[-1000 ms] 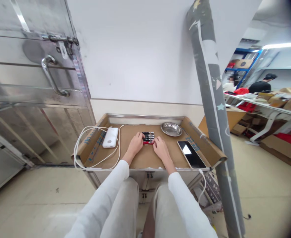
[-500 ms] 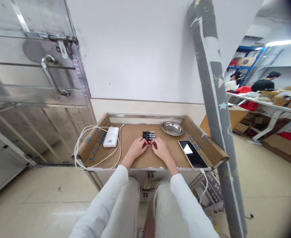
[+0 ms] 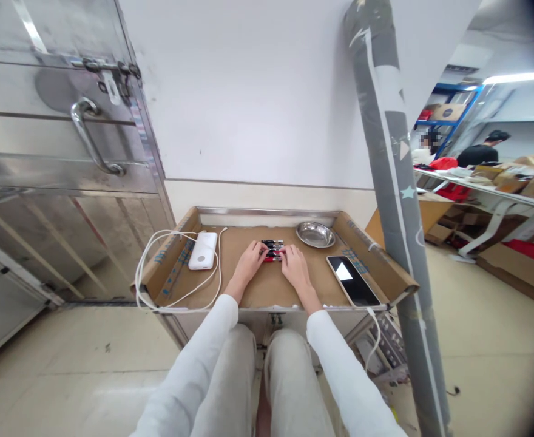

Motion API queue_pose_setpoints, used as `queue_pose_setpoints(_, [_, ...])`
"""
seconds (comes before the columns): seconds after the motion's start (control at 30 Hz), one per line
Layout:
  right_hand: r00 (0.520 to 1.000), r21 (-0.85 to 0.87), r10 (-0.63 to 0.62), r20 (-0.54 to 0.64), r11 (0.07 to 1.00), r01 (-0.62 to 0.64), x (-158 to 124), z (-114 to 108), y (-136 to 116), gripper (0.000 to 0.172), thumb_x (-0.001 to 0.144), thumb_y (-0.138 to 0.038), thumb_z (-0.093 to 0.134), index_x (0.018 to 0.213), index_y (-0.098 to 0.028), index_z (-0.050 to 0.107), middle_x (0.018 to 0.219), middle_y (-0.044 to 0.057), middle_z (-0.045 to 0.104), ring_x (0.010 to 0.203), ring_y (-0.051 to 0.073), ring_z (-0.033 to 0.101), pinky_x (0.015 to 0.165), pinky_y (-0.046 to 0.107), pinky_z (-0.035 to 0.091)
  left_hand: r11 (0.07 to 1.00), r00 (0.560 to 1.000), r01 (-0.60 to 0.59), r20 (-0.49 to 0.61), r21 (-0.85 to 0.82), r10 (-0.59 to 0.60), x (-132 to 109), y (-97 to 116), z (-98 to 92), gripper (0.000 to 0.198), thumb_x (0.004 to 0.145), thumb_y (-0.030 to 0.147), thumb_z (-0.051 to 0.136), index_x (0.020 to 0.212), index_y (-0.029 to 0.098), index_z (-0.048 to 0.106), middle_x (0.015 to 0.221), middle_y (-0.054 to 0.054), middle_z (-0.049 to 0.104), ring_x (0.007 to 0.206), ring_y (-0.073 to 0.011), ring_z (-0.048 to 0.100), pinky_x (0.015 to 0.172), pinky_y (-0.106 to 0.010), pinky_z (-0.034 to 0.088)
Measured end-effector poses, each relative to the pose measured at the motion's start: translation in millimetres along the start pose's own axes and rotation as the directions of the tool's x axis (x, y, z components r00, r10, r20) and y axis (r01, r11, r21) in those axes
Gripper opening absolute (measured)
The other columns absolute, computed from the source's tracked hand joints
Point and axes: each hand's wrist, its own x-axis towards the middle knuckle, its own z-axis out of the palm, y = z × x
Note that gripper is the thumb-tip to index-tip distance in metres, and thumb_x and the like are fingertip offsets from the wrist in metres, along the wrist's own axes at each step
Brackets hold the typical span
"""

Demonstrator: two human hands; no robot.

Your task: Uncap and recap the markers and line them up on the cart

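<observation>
Several small slim black-and-silver pieces [image 3: 273, 243] lie side by side in a short stack of rows on a brown cardboard-lined tabletop [image 3: 267, 294]. A red piece [image 3: 273, 258] lies at the near side of this row. My left hand [image 3: 251, 262] has its fingers closed at the left ends of the pieces. At their right ends, my right hand [image 3: 295, 266] is closed in the same way. The fingertips cover the ends, and the pieces are too small to tell their exact kind. Both hands seem to pinch one black-and-silver piece behind the red one.
To the left lies a white power bank [image 3: 202, 250] with a looped white cable [image 3: 139, 279]. A round metal dish [image 3: 315, 234] stands at the back right, with a phone [image 3: 352, 281] nearer. A tall grey roll [image 3: 397, 152] leans at the right. Two people sit far off.
Both hands have shifted slightly away from me, from the red piece to the black-and-silver ones behind it. The red piece now shows more fully. The camera view has shifted a little.
</observation>
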Motion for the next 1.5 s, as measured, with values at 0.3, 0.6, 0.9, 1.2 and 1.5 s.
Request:
queue_pose_setpoints(0.3, [0.998,0.074,-0.036,0.044,0.997,0.032,5,6,-5,0.022,0.094,-0.022,0.033,0.098,-0.019,0.055,0.097,0.008,0.063,0.092,0.02,0.056,0.081,0.031,0.038,0.999,0.997,-0.001,0.076,-0.043,0.004,-1,5,-1.1,0.016,0.094,0.031,0.042,0.098,0.021,0.054,0.095,-0.002,0.056,0.088,-0.0146,0.059,0.084,-0.029,0.048])
queue_pose_setpoints(0.6, [0.99,0.092,-0.133,0.053,0.988,0.128,4,4,-6,0.025,0.095,-0.026,0.036,0.103,-0.02,0.06,0.101,0.007,0.065,0.093,0.019,0.056,0.082,0.03,0.039,0.997,0.995,0.019,0.098,-0.074,-0.011,-3,5,-3.1,0.012,0.092,0.026,0.045,0.097,0.021,0.054,0.094,-0.002,0.058,0.089,-0.0148,0.058,0.084,-0.029,0.047])
queue_pose_setpoints(0.9, [0.98,0.14,0.146,-0.133,0.982,-0.127,2,-4,4,0.028,0.095,-0.031,0.036,0.098,-0.02,0.062,0.096,0.005,0.067,0.085,0.018,0.057,0.08,0.03,0.036,0.994,0.962,-0.101,0.251,-0.052,0.111,-4,3,4.1,0.018,0.086,0.026,0.056,0.102,0.019,0.056,0.104,-0.006,0.061,0.099,-0.0196,0.054,0.092,-0.037,0.043])
queue_pose_setpoints(1.2, [0.975,0.164,0.203,-0.09,0.969,-0.186,-2,-5,5,0.031,0.095,-0.033,0.035,0.096,-0.021,0.063,0.092,0.006,0.069,0.08,0.02,0.059,0.075,0.03,0.039,0.992,0.99,-0.063,0.13,0.113,0.048,-3,9,-3.2,0.021,0.092,0.031,0.045,0.097,0.02,0.062,0.093,-0.006,0.061,0.09,-0.0199,0.054,0.087,-0.036,0.043])
queue_pose_setpoints(1.5, [0.998,0.046,0.057,-0.019,0.997,-0.056,-3,-7,-9,0.03,0.094,-0.027,0.036,0.111,-0.021,0.061,0.099,0.008,0.068,0.088,0.02,0.06,0.083,0.033,0.04,0.977,0.993,-0.071,0.102,0.199,0.052,-3,10,-3.9,0.024,0.094,0.034,0.041,0.102,0.021,0.06,0.094,-0.006,0.06,0.092,-0.0205,0.053,0.084,-0.035,0.039])
